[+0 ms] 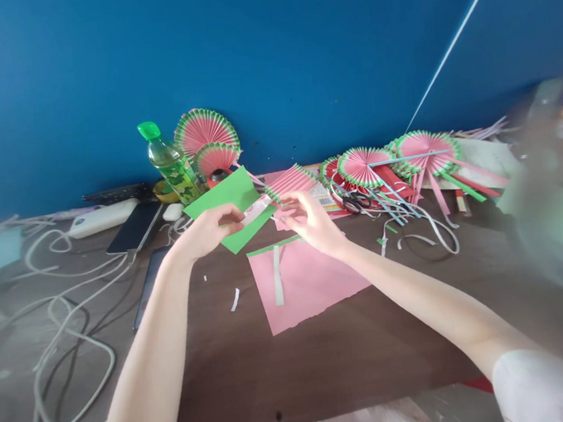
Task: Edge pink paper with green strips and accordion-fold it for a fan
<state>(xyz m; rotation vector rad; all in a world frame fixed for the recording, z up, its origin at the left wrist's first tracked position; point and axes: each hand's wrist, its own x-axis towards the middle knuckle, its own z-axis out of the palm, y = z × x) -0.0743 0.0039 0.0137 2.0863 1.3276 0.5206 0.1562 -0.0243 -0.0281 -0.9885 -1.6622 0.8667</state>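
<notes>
My left hand [213, 230] is closed on the left end of a small white strip [257, 209], which lies over a green paper sheet [232, 193]. My right hand [310, 221] has its fingers bent together near the strip's right end, at the lower edge of a pleated pink paper [291, 181] with green edging. What its fingertips hold is too small to tell. Below my hands lies a pink sheet [304, 282] with a green top edge and a pale strip [277, 275] across it.
Behind stand a green-capped bottle [171, 165] and round paper fans [206, 135]. Scissors [355, 201] and more fans [426, 153] lie at the right. Phones [135, 226], a power strip [104, 218] and looped white cables [114, 363] are at the left.
</notes>
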